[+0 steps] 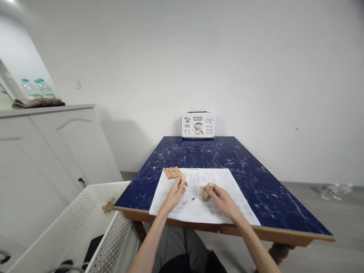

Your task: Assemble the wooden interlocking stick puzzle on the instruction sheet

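While the left hand (176, 191) pinches a block (184, 177) just beside the slats (172, 173) at ten o'clock on the paper (204, 218), the right hand (223, 199) is clamped on wooden pieces (209, 187) near its centre. Twelve o'clock on the table (241, 157) bears a box (198, 125); a bin (118, 233) sits at eight.

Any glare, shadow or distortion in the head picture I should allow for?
Head view: bright, washed-out light at upper left; soft shadow on the wall beside the cabinet; wide-angle stretch seems to tilt the green-capped bottles; print on the paper too blurred to read.
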`<state>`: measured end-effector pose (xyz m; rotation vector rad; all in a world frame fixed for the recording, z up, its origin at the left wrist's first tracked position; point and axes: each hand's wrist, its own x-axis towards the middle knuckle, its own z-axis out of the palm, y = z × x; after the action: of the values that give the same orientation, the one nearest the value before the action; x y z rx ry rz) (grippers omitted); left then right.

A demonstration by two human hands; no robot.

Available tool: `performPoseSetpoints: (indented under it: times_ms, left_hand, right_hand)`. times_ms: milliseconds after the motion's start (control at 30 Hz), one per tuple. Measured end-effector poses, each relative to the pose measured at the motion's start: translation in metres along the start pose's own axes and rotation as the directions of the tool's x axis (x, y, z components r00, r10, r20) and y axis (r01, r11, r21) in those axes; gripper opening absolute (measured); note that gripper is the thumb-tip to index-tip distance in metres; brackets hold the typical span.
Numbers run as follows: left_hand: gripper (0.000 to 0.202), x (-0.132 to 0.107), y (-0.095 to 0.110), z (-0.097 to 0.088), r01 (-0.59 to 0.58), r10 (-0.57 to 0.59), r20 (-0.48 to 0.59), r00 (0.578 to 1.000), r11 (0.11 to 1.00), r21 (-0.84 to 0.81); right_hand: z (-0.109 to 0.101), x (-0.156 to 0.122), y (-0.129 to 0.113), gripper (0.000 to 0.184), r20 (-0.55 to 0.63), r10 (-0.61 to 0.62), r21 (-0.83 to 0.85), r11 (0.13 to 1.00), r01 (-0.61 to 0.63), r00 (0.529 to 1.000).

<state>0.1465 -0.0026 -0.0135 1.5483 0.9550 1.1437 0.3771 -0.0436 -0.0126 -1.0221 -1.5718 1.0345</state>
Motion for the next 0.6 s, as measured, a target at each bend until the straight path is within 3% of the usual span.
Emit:
performPoseSetpoints:
  times_ms: [167,300,433,600]
  left_hand:
    - [0.05,0.0,-0.004,-0.004,-0.002,0.003,-0.029,1.0,1.0,0.023]
    - [0.059,0.001,-0.009,-0.004,0.016,-0.018,-0.035,0.999,0.998,-0.066]
    - [0.063,0.002,-0.01,-0.002,0.028,-0.032,-0.042,0.999,0.996,-0.086]
    - [0.048,0.001,-0.005,0.0,0.03,-0.032,-0.018,0.999,0.998,-0.061]
  right_hand:
    - [0.02,0.026,-0.016,0.032,0.177,0.15,0.245,0.951,-0.191,0.973]
    - [0.028,0.039,-0.029,0.025,0.195,0.273,0.265,0.91,-0.319,0.942]
    - [0.03,0.045,-0.032,0.023,0.158,0.243,0.118,0.958,-0.263,0.957]
    - [0.034,0.049,-0.023,0.03,0.159,0.076,0.06,0.995,-0.086,0.984]
